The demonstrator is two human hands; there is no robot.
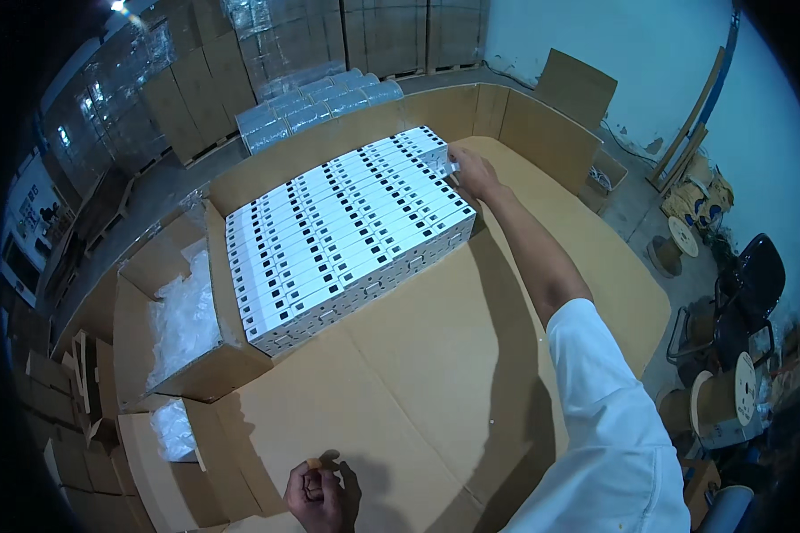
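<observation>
Boxes (351, 231), white and narrow, lie packed in neat rows as one flat block on the far left part of the cardboard sheet (436, 355), its long side running toward the sheet's far edge. Going left to right, we first see two open cartons (206, 369) with clear plastic bags (182, 320) at the sheet's left edge, touching the block's near left corner. Our left hand (320, 497) rests at the near edge of the sheet, well apart from the block, curled into a loose fist around a small tan piece (314, 463); we cannot tell what the piece is. Our right hand (474, 171) reaches out over the sheet to the block's far right corner, fingers closed on the end box (440, 160) there, thumb side against the block's edge. The white sleeve (613, 426) of that arm crosses the sheet's right part. Beyond the right edge, on the floor, stand wooden spools (724, 395) and a dark chair (756, 284).
</observation>
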